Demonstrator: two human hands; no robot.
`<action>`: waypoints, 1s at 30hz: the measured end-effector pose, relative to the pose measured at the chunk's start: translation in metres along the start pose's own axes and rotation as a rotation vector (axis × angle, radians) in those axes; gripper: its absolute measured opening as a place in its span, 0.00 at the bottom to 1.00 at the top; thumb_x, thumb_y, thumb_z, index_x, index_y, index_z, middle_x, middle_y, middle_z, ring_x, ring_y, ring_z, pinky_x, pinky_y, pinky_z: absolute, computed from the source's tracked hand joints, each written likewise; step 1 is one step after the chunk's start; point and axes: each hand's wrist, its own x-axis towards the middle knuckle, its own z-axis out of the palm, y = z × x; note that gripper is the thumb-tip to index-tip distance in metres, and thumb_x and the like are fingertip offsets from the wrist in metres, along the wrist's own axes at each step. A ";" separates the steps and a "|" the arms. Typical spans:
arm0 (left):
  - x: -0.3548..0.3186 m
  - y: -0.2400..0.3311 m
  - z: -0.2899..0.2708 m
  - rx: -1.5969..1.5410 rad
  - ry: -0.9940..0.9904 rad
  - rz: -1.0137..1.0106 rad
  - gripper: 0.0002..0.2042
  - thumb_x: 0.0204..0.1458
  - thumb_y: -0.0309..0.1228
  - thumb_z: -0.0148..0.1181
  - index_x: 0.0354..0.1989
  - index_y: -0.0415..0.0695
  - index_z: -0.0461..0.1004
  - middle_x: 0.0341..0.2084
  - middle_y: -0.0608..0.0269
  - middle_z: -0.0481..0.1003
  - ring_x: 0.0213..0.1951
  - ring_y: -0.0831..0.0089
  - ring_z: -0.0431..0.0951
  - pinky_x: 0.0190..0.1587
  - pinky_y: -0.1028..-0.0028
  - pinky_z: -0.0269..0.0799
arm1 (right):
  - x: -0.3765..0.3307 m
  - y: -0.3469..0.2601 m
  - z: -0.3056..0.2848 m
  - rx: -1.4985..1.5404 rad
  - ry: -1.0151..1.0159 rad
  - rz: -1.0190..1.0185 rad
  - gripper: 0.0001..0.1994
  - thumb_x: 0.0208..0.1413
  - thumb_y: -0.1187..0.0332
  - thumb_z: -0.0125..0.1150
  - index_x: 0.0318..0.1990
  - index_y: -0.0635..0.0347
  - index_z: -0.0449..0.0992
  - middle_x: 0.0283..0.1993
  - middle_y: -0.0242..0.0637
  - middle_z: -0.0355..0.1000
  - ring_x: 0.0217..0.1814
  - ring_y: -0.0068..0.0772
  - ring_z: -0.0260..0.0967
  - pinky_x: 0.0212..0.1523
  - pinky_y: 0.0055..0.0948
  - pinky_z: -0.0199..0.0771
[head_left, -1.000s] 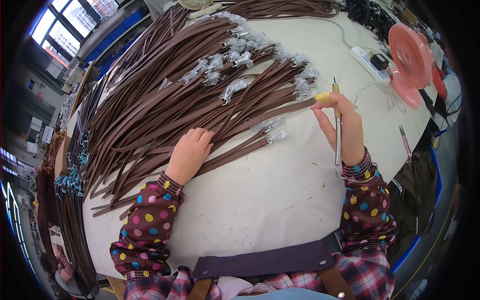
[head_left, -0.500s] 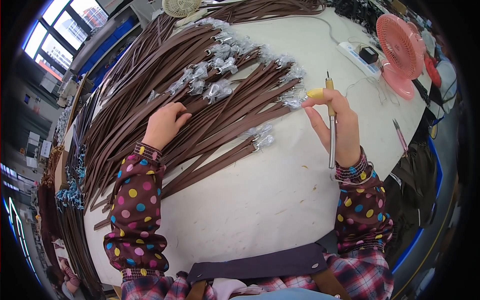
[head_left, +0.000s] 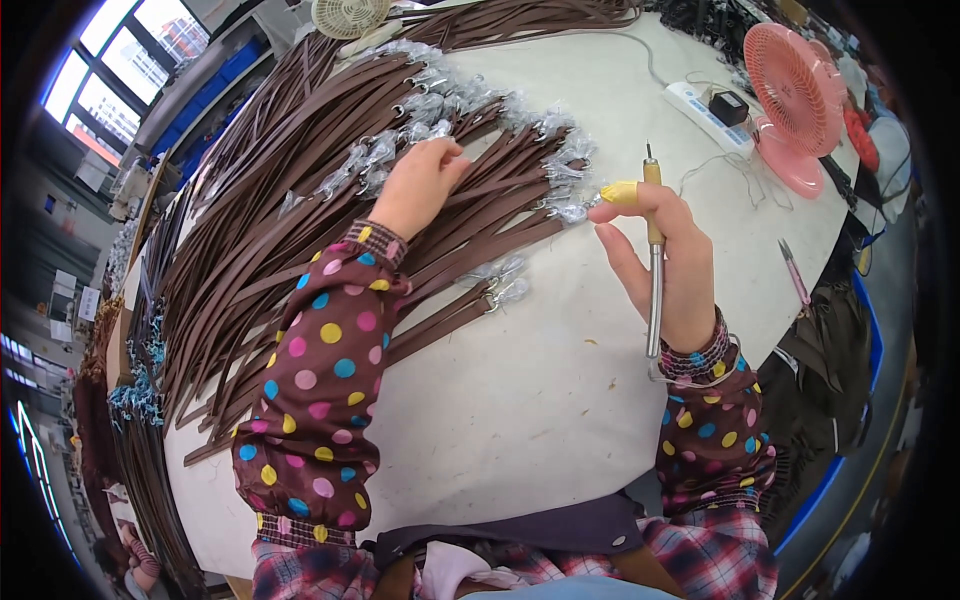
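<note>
Brown straps, dozens of them, lie in one thick pile in the head view, fanning from nine o'clock round to twelve. They are long, flat and matte, overlapping like loose ribbon, and many end in silvery metal clasps wrapped in crinkled clear plastic. The tabletop beneath is pale and smooth, with small brown scraps scattered across it.

One left hand, towards eleven o'clock, is over the pile beside the wrapped clasps, its fingers loosely curled; they point away from the camera, so I cannot tell whether they have hold of anything.

One right hand, near three o'clock, has thumb and forefinger slightly parted, and carries one slender pointed tool, part wood-coloured and part shiny metal, tip upward. One yellow cover wraps its forefinger tip, close to the nearest clasps.

Two polka-dotted sleeves cover the forearms. Towards two o'clock stand one pink plastic fan and one white power strip holding one boxy black plug.
</note>
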 end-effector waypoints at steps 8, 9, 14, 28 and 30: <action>-0.117 -0.034 -0.053 0.465 -0.008 -0.165 0.16 0.56 0.41 0.56 0.43 0.41 0.73 0.39 0.54 0.73 0.43 0.56 0.73 0.43 0.61 0.69 | 0.001 -0.008 0.000 0.045 0.001 -0.025 0.16 0.46 0.79 0.65 0.44 0.58 0.72 0.34 0.33 0.76 0.40 0.37 0.73 0.48 0.30 0.66; -0.121 -0.037 -0.051 0.465 -0.007 -0.170 0.16 0.56 0.41 0.56 0.43 0.41 0.73 0.39 0.54 0.73 0.43 0.56 0.73 0.43 0.61 0.69 | 0.002 -0.007 0.002 0.045 0.003 -0.017 0.16 0.46 0.79 0.65 0.44 0.58 0.72 0.34 0.33 0.76 0.40 0.37 0.73 0.48 0.31 0.66; -0.122 -0.035 -0.040 0.574 0.066 -0.144 0.22 0.54 0.47 0.57 0.49 0.41 0.71 0.45 0.57 0.71 0.49 0.60 0.71 0.48 0.59 0.66 | -0.002 0.001 0.006 0.020 -0.015 0.005 0.15 0.47 0.78 0.65 0.44 0.57 0.72 0.34 0.33 0.76 0.40 0.37 0.72 0.47 0.31 0.67; -0.118 -0.035 -0.047 0.348 0.049 -0.211 0.18 0.59 0.42 0.51 0.47 0.39 0.72 0.43 0.51 0.71 0.45 0.49 0.73 0.45 0.61 0.70 | -0.003 0.002 0.008 0.008 -0.059 0.060 0.14 0.49 0.76 0.64 0.45 0.58 0.72 0.35 0.33 0.76 0.41 0.37 0.72 0.46 0.29 0.68; -0.115 -0.040 -0.043 0.401 0.015 -0.208 0.19 0.59 0.44 0.51 0.47 0.40 0.73 0.41 0.51 0.72 0.43 0.51 0.74 0.43 0.60 0.71 | -0.003 0.003 0.008 0.007 -0.058 0.057 0.14 0.49 0.76 0.64 0.45 0.58 0.72 0.35 0.33 0.76 0.41 0.37 0.72 0.46 0.29 0.69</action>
